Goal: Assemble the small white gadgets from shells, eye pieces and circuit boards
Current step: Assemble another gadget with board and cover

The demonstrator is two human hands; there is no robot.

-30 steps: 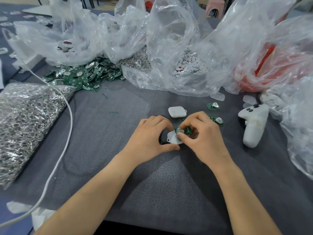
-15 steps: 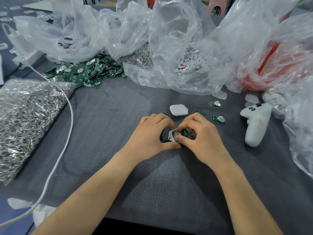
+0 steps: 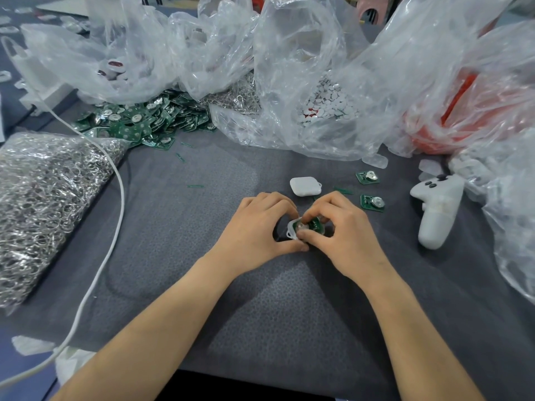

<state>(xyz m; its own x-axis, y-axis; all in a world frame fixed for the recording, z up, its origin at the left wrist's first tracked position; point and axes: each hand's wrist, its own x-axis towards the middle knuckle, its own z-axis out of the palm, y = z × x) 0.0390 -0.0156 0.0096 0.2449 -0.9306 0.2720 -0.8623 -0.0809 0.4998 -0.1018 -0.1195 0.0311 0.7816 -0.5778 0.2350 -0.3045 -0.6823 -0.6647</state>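
- Both hands meet in the middle of the grey cloth (image 3: pixel 202 180), fingers curled in tight around one small piece.
- The left hand (image 3: pixel 260 227) holds the white shell (image 3: pixel 291 232) from its left side. The thumb is tucked under the near edge and the fingers are wrapped over the far edge.
- The right hand (image 3: pixel 344 235) pinches the green circuit board (image 3: pixel 313 224), which is sitting in the open shell. Its thumb is on the near edge and its fingertips are bent down over the top.
- The shell is low over the cloth, but I can't tell if it's actually touching.
- Just beyond the knuckles a closed white gadget (image 3: pixel 304 186) lies flat.
- To its right there's a loose board (image 3: pixel 367 177), and a second loose board (image 3: pixel 372 202) sits a bit closer to the right hand.
- Further right, a white controller (image 3: pixel 437 215) lies on the cloth.
- Back left is a heap of green boards (image 3: pixel 139 123) spilling out from under the plastic.
- A clear bag (image 3: pixel 327 105) with small white discs inside is at back centre, and an orange-red bag (image 3: pixel 451 117) is beside it on the right.
- On the far left is a bag of metal rings (image 3: pixel 43 198), with a white cable (image 3: pixel 115 204) curving past it.
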